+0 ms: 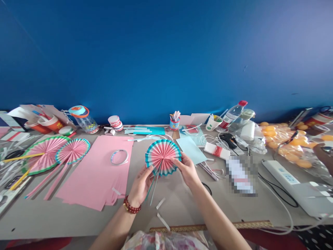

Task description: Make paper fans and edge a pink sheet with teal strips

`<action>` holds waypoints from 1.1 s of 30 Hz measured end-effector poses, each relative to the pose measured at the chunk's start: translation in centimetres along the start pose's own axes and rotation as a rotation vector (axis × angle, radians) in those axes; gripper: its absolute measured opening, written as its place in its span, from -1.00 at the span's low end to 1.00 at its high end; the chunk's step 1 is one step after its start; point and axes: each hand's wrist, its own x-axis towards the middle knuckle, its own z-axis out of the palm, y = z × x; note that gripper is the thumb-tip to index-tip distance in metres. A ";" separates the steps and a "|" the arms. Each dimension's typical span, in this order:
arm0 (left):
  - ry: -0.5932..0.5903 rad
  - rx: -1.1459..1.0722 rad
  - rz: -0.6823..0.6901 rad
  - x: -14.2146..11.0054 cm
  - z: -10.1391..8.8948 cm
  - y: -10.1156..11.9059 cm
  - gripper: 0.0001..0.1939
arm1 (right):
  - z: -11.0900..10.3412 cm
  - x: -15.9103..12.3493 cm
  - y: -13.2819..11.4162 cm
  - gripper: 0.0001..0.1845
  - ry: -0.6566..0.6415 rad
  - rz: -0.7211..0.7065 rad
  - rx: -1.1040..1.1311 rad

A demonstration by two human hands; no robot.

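Observation:
A round pleated paper fan, pink in the middle with a teal and white rim, is held up over the table between both hands. My left hand pinches its lower left edge. My right hand grips the right edge, thumb lying on the front of the pleats. Two thin greenish sticks or strips hang down from the fan near my left fingers. A red bead bracelet circles my left wrist.
Pink paper sheets with a roll of tape lie left, beside two finished-looking paper fans. Behind stand a cup of sticks and a plastic bottle. At right are a power strip and bagged orange balls.

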 end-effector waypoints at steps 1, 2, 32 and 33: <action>-0.002 -0.026 -0.003 0.1 -0.2 0.0 -0.69 | -0.2 0.1 -0.1 -0.55 -0.003 -0.004 -0.010; 0.002 -0.052 0.000 0.2 -0.3 0.1 -0.69 | -0.4 0.1 -0.2 -0.56 -0.009 -0.004 -0.019; -0.039 -0.113 0.172 0.5 -0.1 1.8 -0.68 | 3.2 -3.9 3.0 -0.49 -0.346 0.231 -0.134; -0.070 -0.120 0.164 0.3 0.1 1.8 -0.68 | 3.1 -3.9 3.0 -0.50 -0.338 0.213 -0.133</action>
